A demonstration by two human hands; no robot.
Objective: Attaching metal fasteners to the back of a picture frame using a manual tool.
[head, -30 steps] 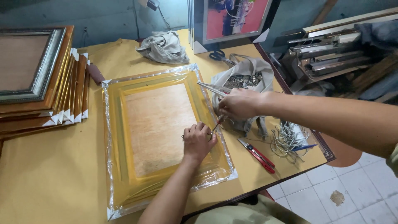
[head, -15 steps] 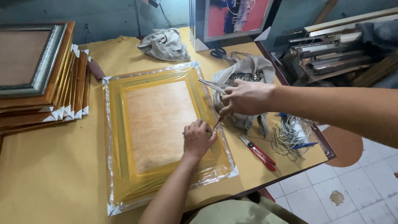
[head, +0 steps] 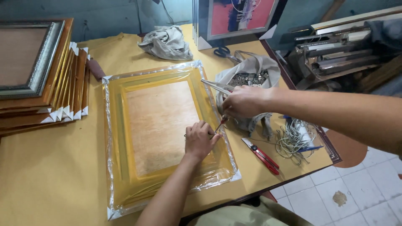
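A gold picture frame (head: 121, 142) wrapped in clear plastic lies face down on the yellow table, its brown backing board (head: 161, 125) up. My left hand (head: 200, 140) presses down on the frame's right rail, fingers pinched around something small that I cannot make out. My right hand (head: 243, 102) grips a thin red-handled tool (head: 220, 124), its tip down at the rail right beside my left fingers. A pair of metal pliers (head: 215, 86) juts out from under my right hand.
A stack of wrapped frames (head: 39, 83) sits at the left. A cloth bag of metal fittings (head: 249, 77), scissors (head: 224, 52), a grey rag (head: 165, 42), a red utility knife (head: 261, 155) and a coil of string (head: 295, 140) lie to the right. A framed picture (head: 240, 16) stands behind.
My right hand has dropped slightly toward the frame's right rail. My left hand stays on the same spot of the rail.
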